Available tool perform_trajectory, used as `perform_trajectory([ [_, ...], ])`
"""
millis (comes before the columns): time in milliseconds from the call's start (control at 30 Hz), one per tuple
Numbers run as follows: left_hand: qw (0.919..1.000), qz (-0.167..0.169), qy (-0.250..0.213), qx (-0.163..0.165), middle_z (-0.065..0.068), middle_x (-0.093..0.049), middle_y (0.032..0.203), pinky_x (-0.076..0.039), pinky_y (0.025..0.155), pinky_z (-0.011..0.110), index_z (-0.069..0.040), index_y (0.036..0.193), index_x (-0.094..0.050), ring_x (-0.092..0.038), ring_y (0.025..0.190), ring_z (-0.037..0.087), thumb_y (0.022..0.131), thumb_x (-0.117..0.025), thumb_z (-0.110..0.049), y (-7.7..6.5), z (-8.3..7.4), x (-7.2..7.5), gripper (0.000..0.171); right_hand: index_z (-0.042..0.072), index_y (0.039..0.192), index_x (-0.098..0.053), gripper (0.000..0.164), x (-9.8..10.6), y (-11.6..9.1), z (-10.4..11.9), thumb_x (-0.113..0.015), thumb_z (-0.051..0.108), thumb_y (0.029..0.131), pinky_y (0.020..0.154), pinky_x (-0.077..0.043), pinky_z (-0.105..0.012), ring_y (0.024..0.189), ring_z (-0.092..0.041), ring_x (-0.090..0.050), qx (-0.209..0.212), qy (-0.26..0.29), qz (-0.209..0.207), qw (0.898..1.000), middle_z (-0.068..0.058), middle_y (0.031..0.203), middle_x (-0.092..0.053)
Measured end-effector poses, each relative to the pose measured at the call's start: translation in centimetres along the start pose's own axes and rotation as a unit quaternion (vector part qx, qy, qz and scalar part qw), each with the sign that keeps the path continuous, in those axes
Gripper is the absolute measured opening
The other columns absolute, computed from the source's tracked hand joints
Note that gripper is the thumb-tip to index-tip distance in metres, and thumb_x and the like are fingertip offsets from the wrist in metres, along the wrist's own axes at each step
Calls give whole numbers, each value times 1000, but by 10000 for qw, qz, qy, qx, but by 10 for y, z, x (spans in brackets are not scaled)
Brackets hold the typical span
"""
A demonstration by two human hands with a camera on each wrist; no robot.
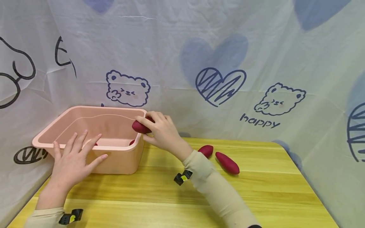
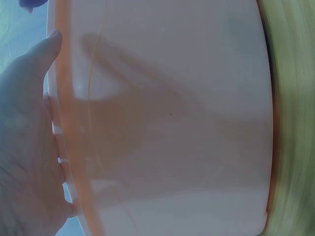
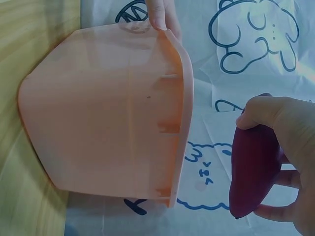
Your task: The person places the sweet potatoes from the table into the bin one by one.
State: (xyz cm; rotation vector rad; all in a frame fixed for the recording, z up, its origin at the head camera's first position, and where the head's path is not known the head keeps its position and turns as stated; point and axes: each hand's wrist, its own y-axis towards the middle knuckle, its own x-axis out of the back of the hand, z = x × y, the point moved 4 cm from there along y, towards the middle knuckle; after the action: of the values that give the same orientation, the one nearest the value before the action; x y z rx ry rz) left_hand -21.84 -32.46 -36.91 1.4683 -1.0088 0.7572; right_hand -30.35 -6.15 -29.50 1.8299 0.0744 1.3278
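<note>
My right hand [image 1: 162,131] holds a dark red sweet potato [image 1: 140,127] above the right rim of a pink plastic bin [image 1: 114,160]. In the right wrist view, the thumb and fingers grip the sweet potato [image 3: 253,167] around its thick end, its pointed tip hanging free. My left hand [image 1: 71,160] is spread at the bin's front rim, fingers straight and apart; the left wrist view has its thumb and fingertips at the rim. Inside the bin, small parts of dark red things [image 1: 132,142] peek over the front edge, mostly hidden by the wall.
On the wooden table [image 1: 268,186], two more sweet potatoes lie right of the bin: one [image 1: 228,163] in full view, the other [image 1: 206,151] partly behind my right forearm. A white cloth [image 1: 171,47] with drawn hearts and bears hangs behind the table and along its sides.
</note>
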Motion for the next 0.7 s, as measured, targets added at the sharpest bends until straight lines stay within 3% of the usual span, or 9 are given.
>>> perform_trajectory([
  [400, 10000, -36, 26, 17, 14, -14, 164, 17, 109, 74, -39, 154, -24, -6, 150, 43, 89, -54, -65, -6, -2, 0, 76, 25, 132, -60, 46, -9, 20, 12, -67, 23, 87, 93, -52, -35, 115, -20, -55, 271, 399, -221, 9986, -3, 124, -60],
  [700, 9999, -134, -6, 2, 13, -15, 164, 16, 109, 74, -38, 153, -25, -6, 151, 42, 89, -54, -64, -11, -4, -1, 75, 23, 135, -58, 49, -24, 31, 18, -68, 23, 88, 94, -52, -34, 114, -20, -57, 374, 492, -146, 9980, -4, 126, -59],
])
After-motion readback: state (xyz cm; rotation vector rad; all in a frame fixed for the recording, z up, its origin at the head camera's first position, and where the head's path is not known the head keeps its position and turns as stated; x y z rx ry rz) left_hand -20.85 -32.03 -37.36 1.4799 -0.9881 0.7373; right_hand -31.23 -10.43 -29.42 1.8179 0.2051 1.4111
